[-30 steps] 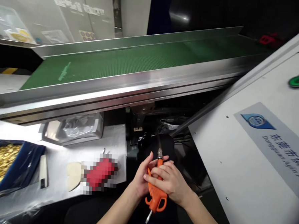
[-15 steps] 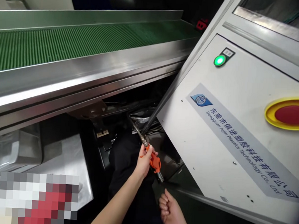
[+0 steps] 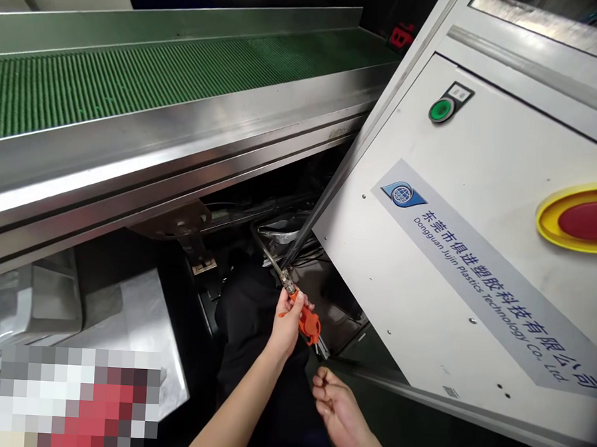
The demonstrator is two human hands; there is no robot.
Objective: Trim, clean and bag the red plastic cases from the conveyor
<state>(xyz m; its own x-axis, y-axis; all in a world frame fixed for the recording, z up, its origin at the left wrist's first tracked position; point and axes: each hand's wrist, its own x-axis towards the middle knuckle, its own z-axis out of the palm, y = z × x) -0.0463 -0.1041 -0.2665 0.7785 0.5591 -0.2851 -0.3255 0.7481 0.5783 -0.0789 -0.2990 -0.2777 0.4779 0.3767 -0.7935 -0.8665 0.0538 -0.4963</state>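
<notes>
My left hand [image 3: 287, 323] is wrapped round an orange air blow gun [image 3: 309, 323]. A metal fitting [image 3: 287, 280] joins its upper end to a thin hose [image 3: 270, 250] that runs up under the conveyor. From the lower end of the gun sticks a shiny metal part [image 3: 322, 348], pointing toward my right hand [image 3: 336, 409]. That hand is just below it, a small gap away. Its fingers are curled in and pressed together; whatever may be in them is hidden. My dark-clothed leg [image 3: 247, 307] lies behind the left hand.
A green ribbed conveyor belt [image 3: 186, 77] with a metal side rail [image 3: 193, 138] crosses the upper left. At right stands a white machine cabinet [image 3: 376, 261] with a green button [image 3: 441, 110] and a red-and-yellow emergency stop [image 3: 591, 219]. A metal sheet [image 3: 137, 328] lies lower left.
My right hand has turned, its fingers now reaching up and left toward the metal end of the blow gun. The left hand keeps its hold. The green button's light has gone dark.
</notes>
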